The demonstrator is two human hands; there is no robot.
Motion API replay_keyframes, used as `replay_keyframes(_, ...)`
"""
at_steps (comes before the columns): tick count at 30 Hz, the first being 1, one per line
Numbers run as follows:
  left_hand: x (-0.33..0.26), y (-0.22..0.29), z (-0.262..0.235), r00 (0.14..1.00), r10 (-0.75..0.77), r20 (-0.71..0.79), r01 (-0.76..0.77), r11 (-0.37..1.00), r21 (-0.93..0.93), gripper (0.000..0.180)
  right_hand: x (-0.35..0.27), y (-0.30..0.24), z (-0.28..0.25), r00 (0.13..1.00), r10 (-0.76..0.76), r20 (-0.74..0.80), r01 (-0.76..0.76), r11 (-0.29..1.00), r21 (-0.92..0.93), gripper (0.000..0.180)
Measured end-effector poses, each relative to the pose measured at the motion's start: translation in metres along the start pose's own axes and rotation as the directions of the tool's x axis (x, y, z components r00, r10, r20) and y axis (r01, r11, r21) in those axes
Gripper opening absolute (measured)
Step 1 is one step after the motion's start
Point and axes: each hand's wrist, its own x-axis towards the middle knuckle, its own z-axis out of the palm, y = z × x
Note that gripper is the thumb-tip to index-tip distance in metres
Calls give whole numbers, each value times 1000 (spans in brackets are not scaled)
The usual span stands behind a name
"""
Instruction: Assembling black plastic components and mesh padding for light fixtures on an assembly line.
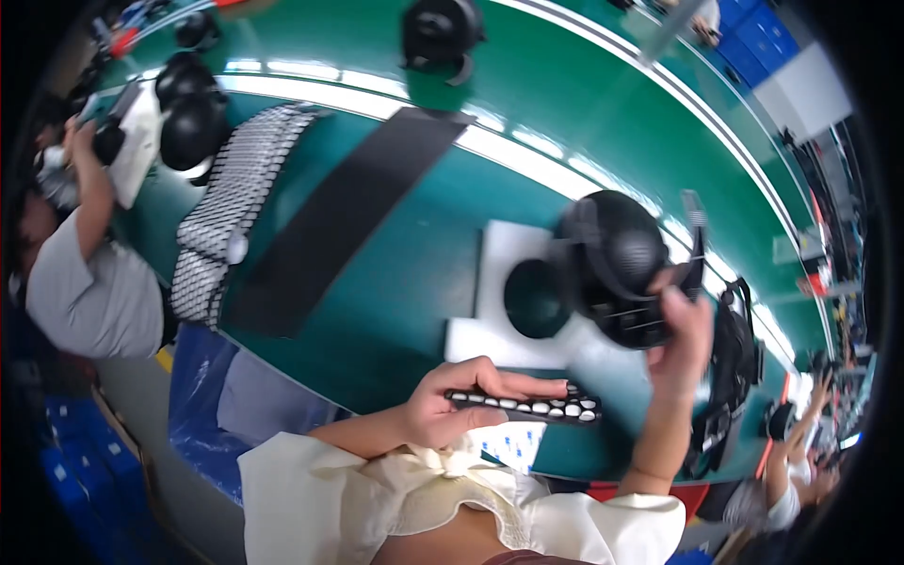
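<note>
My left hand is closed around a short black strip with white dots, held low in front of my chest. To the right, my right hand is raised and closed at the edge of a round black helmet-like shell; motion blurs its fingers. A dark upright piece stands out just above that hand, and I cannot tell what it is. Beneath the shell lies a white block with a round opening, partly hidden by it.
A long black sheet and a black-and-white dotted sheet lie left on the green table. Black straps and gear sit at right. Another black shell stands far back. Co-workers sit at both sides, one in grey.
</note>
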Motion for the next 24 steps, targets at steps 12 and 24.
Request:
replay_keyframes(12,-30,17,-9,944,62,-324,-107,987,-124,16,212,98,-150,865,-407,293,-61,-666,-744,17)
replay_keyframes(24,-25,22,-25,761,159,-629,-180,983,32,17,192,101,-117,906,-417,79,-171,-529,-831,30)
